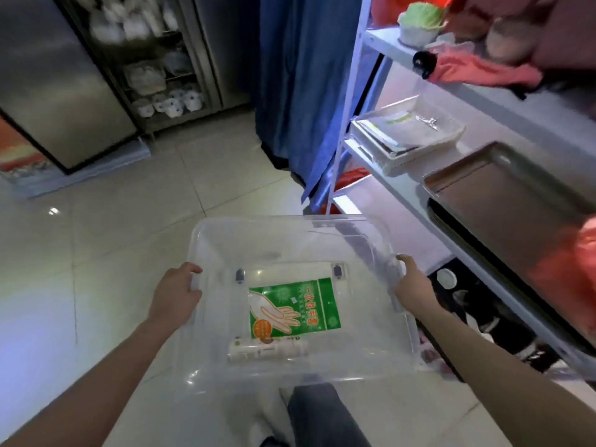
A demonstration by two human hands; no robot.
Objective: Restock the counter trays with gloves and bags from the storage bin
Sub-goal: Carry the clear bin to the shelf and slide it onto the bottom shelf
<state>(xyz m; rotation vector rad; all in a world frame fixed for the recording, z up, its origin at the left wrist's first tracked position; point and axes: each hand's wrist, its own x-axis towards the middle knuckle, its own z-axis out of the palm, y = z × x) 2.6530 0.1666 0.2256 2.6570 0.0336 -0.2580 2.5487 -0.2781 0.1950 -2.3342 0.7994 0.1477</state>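
Observation:
A clear plastic storage bin (290, 233) hangs above the tiled floor, carried between both hands. My left hand (175, 293) grips its left rim and my right hand (414, 283) grips its right rim. Inside on the bottom lies a green pack of disposable gloves (295, 309) with a hand drawing on it. A white roll of bags (267, 348) lies just in front of the pack, nearer to me.
A white metal shelf unit (396, 50) stands to the right, holding a white tray of flat packets (406, 137) and a brown metal tray (503, 201). A blue curtain (300, 91) hangs ahead; a steel cabinet (58, 91) stands at the left. My leg (322, 417) shows below.

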